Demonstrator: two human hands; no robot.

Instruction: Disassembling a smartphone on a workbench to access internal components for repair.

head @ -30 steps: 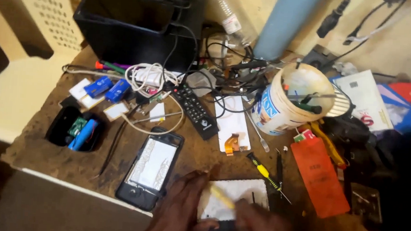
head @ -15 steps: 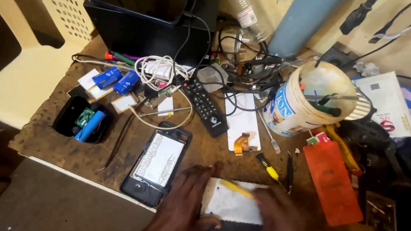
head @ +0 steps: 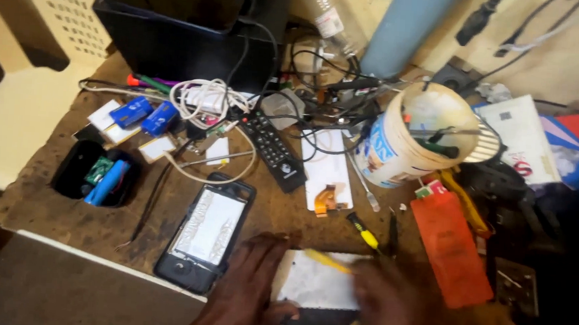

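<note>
Two hands low centre of frame over white flat panel (head: 316, 281), long axis left-right across bench. Left hand (head: 252, 284) spread flat, fingers open, pinning panel's left edge. Right hand (head: 395, 303) blurred at right end, nearer thin yellow tool (head: 329, 260), apparently pinching it; grip unclear.

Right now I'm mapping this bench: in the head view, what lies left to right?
Black tray → opened phone → remote control → white bucket → orange flat pack
</note>
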